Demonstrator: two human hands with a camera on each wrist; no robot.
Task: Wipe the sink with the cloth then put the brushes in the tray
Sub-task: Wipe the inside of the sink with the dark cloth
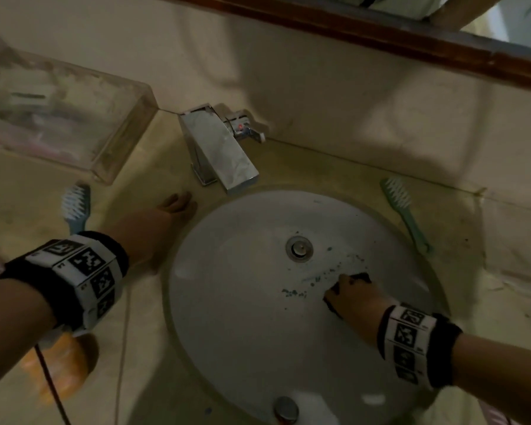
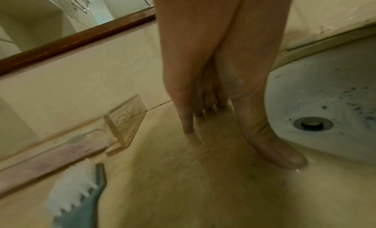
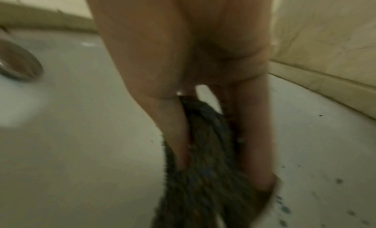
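i'm holding the dark cloth [image 3: 205, 175] bunched in my right hand [image 1: 351, 297], low in the sink [image 1: 242, 317]. it's looking soft, probably damp. my left hand [image 2: 213, 90] is resting flat-fingered on the table [image 2: 183, 191], grip empty.

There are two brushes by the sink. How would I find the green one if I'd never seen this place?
Start at the round white sink under the shiny metal tap. Look at the beige counter just right of the bowl, near the back wall: the green brush lies there alone. The other brush is blue-grey and lies on the left, beside the clear tray.
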